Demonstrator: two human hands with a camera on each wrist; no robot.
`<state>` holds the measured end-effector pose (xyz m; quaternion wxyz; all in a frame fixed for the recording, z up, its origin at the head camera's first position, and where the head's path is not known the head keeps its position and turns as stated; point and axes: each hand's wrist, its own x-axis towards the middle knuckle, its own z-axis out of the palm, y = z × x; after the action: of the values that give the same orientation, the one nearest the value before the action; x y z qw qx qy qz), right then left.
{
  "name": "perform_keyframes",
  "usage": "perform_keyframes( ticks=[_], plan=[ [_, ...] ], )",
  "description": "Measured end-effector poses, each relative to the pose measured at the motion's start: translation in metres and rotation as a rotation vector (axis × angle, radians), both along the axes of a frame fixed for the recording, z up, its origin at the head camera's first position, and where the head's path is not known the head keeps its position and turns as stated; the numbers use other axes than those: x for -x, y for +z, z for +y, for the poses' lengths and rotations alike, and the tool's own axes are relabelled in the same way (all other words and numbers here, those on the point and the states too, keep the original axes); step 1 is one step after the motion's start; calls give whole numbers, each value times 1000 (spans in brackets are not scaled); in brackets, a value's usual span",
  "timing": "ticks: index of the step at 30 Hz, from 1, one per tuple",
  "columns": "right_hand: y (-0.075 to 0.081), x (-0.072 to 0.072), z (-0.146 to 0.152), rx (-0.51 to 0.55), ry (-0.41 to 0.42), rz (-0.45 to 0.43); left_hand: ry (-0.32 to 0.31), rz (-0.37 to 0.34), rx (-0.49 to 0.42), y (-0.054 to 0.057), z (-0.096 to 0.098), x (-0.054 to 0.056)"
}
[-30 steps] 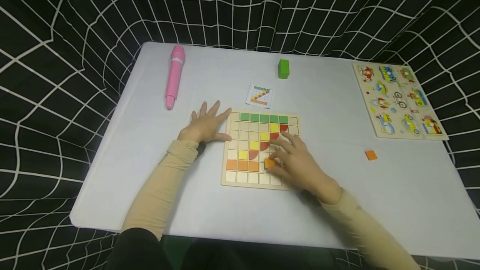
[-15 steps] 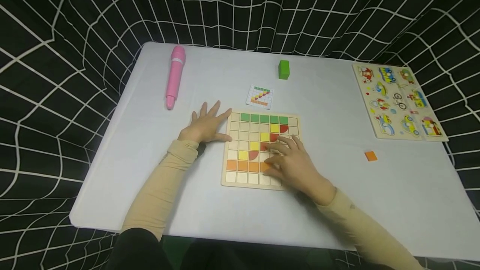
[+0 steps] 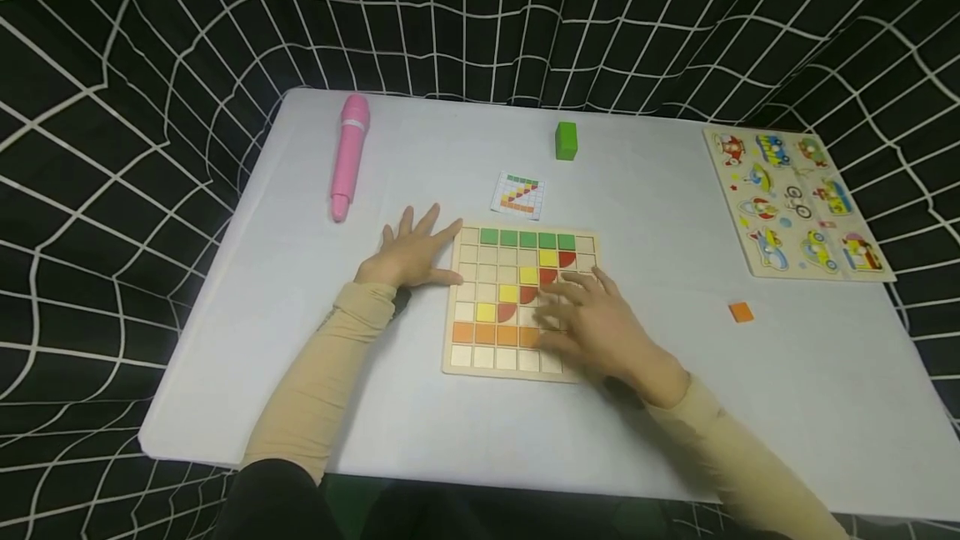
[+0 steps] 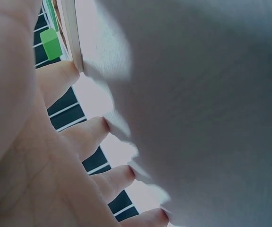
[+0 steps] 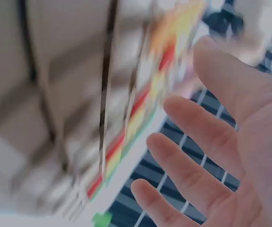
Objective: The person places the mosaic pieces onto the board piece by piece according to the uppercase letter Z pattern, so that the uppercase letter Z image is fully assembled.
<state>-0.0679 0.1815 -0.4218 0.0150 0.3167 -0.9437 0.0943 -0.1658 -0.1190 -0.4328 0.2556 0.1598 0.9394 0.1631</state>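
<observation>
A wooden grid board (image 3: 495, 362) lies on the white table, with green squares (image 3: 528, 238) along its top, a diagonal of yellow squares (image 3: 508, 293) and red quarter-circle pieces (image 3: 507, 312), and orange squares (image 3: 484, 333) in a lower row. My left hand (image 3: 407, 260) is spread at the board's left edge, thumb and index fingertip at the rim; its other fingertips rest on the table in the left wrist view. Over the board's right part is my right hand (image 3: 600, 325), fingers apart and holding nothing, hiding some cells. The right wrist view shows the right fingers (image 5: 192, 118) loosely bent.
Behind the board lies a pattern card (image 3: 519, 195), and beyond it a green block (image 3: 566, 141). A pink toy microphone (image 3: 349, 158) is at the back left. To the right are a loose orange square tile (image 3: 741, 312) and a vehicle picture puzzle (image 3: 799, 203). Netted dark curtains surround the table.
My right hand has set an orange tile into the lower row, let go of it and drawn slightly back to the right. The left hand has stayed in place.
</observation>
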Motion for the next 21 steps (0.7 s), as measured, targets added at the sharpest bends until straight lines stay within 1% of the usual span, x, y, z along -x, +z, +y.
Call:
perform_keyframes(
  ticks=[2,4,6,11,13,16,18,21],
  plan=[
    [7,5,11,30,-78,-56,-1,-1,-5,0,0,0],
    [12,9,26,53,-148,-79,-2,-3,-9,1,0,0],
    [15,13,43,73,-192,-56,-1,-3,-15,1,1,0],
    [11,15,97,118,-264,85,-2,-4,-19,-1,2,-1],
    [8,14,122,132,-310,88,-3,-4,-18,-1,2,-1],
    [6,11,158,147,-381,32,0,-8,-24,0,2,-1],
    [5,7,178,126,-428,-25,7,-13,-29,0,2,0],
    [4,3,203,86,-461,-97,11,-17,-27,1,1,1]
  ],
)
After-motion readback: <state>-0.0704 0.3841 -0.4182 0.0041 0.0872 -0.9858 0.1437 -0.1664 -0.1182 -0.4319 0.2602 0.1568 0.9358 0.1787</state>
